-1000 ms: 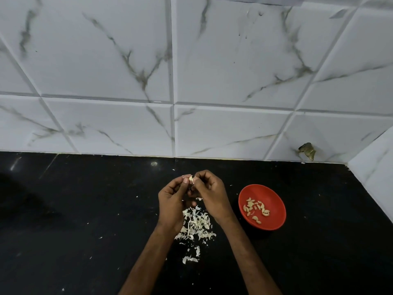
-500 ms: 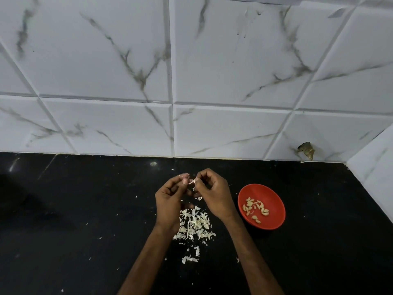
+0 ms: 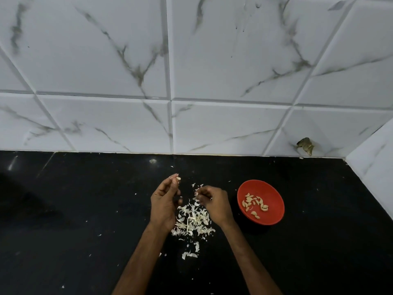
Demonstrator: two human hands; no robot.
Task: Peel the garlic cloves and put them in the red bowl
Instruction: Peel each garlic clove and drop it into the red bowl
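Observation:
My left hand [image 3: 164,201] pinches a small pale garlic clove [image 3: 178,178] at its fingertips, raised over the black counter. My right hand [image 3: 213,202] is a little apart to the right, fingers curled, pinching bits of white skin [image 3: 196,199]. Between and below the hands lies a heap of white garlic peels [image 3: 192,222]. The red bowl [image 3: 274,201] sits just right of my right hand and holds several peeled cloves [image 3: 255,204].
The black counter [image 3: 85,231] ends at a white marble-pattern tile wall [image 3: 191,81] behind and a tiled side wall [image 3: 374,162] at the right. A chipped hole [image 3: 306,145] marks the tile near the corner. Stray peel flecks dot the counter.
The hands were joined on one clove; now they have parted. The left keeps the clove, and the right has dropped lower and to the right with peel bits.

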